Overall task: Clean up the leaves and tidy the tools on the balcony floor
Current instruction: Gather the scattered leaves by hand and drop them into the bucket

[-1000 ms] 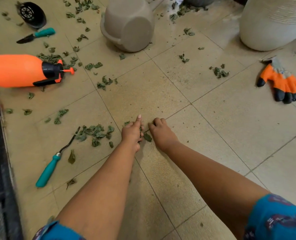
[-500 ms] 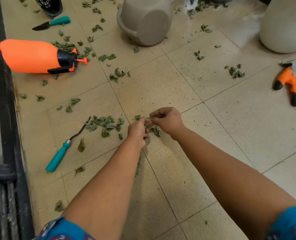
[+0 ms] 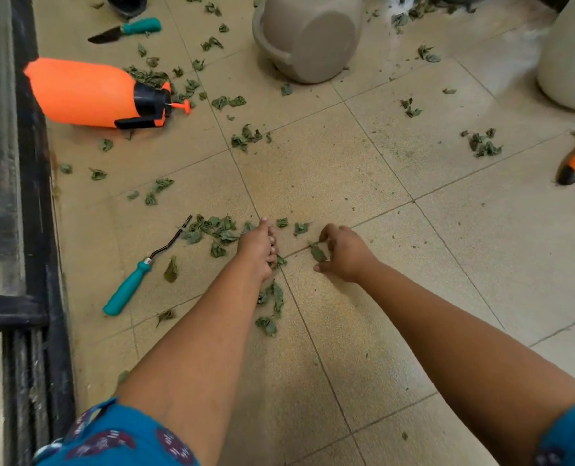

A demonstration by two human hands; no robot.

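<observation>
Beige tiled balcony floor [image 3: 330, 169] spreads under you, your right hand [image 3: 345, 252] pinching a crumpled green leaf [image 3: 317, 253] on the grout line while your left hand [image 3: 258, 252], fingers pressed together, touches the nearer loose green leaf pile [image 3: 212, 230] leftward.

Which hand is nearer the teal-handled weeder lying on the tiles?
Left. The left hand rests on the leaf pile just right of the weeder; the right hand is farther right, pinching a leaf.
</observation>
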